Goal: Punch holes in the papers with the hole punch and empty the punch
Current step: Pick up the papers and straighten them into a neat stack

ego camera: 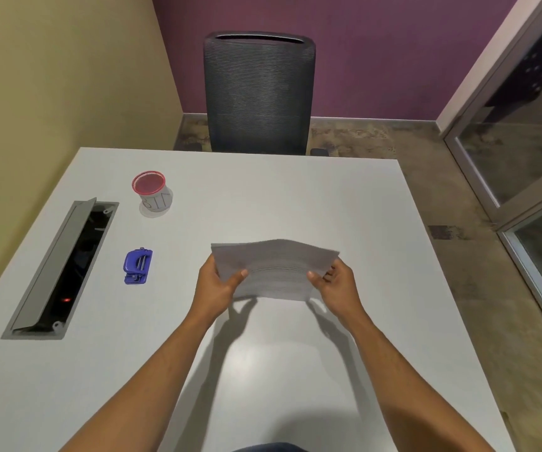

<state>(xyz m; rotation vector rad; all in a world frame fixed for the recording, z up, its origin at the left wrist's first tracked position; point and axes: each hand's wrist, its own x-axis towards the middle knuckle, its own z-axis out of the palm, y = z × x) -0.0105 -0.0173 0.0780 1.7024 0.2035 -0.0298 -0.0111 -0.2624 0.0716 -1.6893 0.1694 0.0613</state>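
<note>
A stack of white lined papers is held above the middle of the white table, slightly bowed. My left hand grips its left side and my right hand grips its right side, thumbs on top. A small blue hole punch lies on the table to the left of my hands, apart from them. Further back on the left stands a small cup with a red rim, with "BIN" written on its side.
An open cable tray with a grey lid is set into the table at the left. A dark mesh chair stands behind the table's far edge. A glass partition runs along the right.
</note>
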